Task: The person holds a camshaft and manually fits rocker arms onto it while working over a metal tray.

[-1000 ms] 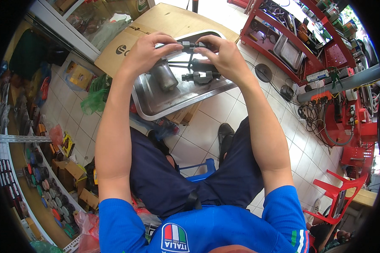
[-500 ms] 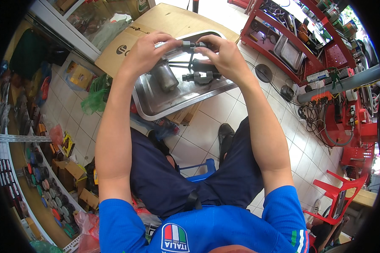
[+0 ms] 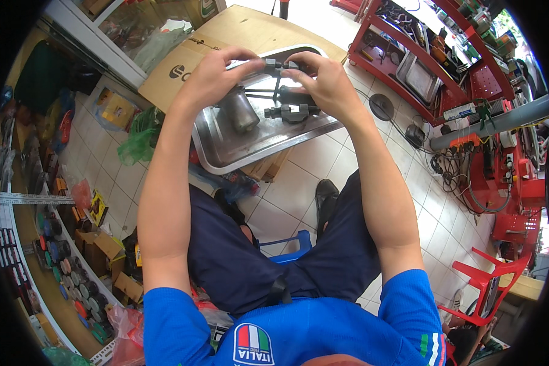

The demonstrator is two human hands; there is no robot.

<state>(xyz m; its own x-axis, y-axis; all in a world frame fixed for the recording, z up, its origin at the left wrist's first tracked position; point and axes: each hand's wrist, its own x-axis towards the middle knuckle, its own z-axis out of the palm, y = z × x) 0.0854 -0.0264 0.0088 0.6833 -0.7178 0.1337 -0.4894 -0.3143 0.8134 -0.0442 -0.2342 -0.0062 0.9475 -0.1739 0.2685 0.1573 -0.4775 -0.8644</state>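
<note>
Above a steel tray (image 3: 216, 160) I hold a dark metal fitting (image 3: 274, 64) between both hands. My left hand (image 3: 216, 76) pinches its left end with thumb and fingers. On its right end, the fingers and thumb of my right hand (image 3: 326, 79) are closed. A dark stem hangs below the fitting; whether it is joined to it I cannot tell. In the tray lies a dull grey metal cylinder (image 3: 241, 111), tilted. Beside it, below my right hand, is a similar dark metal part (image 3: 291, 113) with a stepped end.
The tray rests on a cardboard box (image 3: 238, 27). A red tool cart (image 3: 402, 61) stands at the far right, with a grey pipe (image 3: 494, 125) and cables nearer. Shelves of discs (image 3: 82, 287) line the left. A red plastic chair (image 3: 485, 280) stands at the lower right.
Both hands keep their grip on the fitting over the tray. The left fingers have shifted very slightly; nothing else visibly moves.
</note>
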